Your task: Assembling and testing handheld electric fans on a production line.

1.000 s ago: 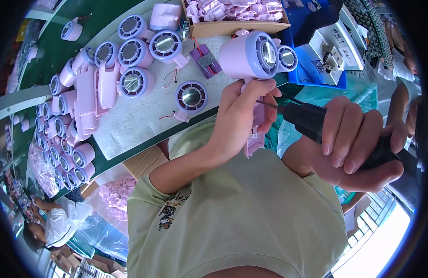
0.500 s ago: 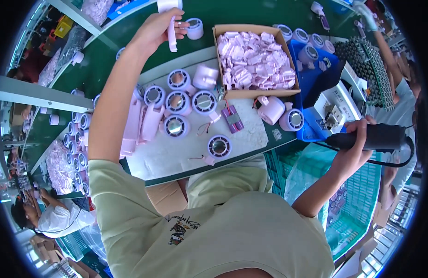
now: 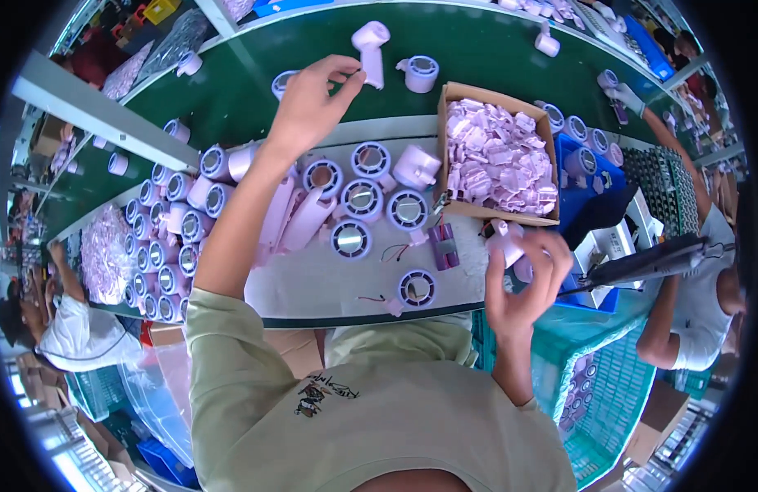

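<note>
My left hand [image 3: 313, 102] is over the green work surface, its fingers loosely curled and apart. Just beyond its fingertips is a lilac handheld fan [image 3: 371, 61] with a round head and long handle; the hand appears free of it. My right hand [image 3: 528, 283] is over the near corner of the parts box, thumb and fingers spread around a lilac fan housing [image 3: 504, 239]. Whether they touch it is unclear. To its right hangs a black power screwdriver [image 3: 650, 262]. Several round fan heads [image 3: 361, 198] stand on the pale mat, beside a purple battery pack [image 3: 445, 246].
A cardboard box [image 3: 551, 215] holds many small lilac parts. Right of it is a blue bin [image 3: 613, 176]. Many fan units [image 3: 162, 254] crowd the left side, under a grey metal beam [image 3: 108, 107]. A teal crate [image 3: 633, 394] stands at lower right. Other people work on both sides.
My right hand has let go of the screwdriver and moved left to the fan housing. My left hand has released the lilac fan on the green surface. The whole view has shifted.
</note>
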A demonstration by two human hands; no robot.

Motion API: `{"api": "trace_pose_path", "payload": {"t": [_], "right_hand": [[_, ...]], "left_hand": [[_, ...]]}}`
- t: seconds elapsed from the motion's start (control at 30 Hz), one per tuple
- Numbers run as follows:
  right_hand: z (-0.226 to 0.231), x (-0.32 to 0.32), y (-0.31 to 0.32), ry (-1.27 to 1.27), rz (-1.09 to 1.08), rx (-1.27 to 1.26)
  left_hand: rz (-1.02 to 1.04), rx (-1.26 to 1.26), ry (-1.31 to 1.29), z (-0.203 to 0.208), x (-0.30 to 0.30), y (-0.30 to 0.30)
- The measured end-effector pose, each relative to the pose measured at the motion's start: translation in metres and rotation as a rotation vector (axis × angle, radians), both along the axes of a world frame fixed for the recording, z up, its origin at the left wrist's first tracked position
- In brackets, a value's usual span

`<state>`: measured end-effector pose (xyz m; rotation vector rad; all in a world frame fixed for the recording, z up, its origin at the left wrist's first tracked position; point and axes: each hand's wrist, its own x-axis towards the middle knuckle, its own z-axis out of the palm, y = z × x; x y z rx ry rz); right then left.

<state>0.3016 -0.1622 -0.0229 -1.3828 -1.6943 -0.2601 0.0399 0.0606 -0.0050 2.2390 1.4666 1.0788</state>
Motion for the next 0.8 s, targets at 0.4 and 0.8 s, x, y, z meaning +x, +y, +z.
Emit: {"api": "trace_pose_path", "payload": {"t": [0.4, 0.8], "right_hand": [[-0.034, -0.034, 0.340, -0.345, -0.264, -0.501], [0.014, -0.032, 0.296, -0.168, 0.040, -0.609]], "left_hand": [[0.142, 0.005, 0.355, -0.019, -0.050, -0.163], [0.001, 0.037, 0.009, -0.026, -0.048, -0.172]]}}
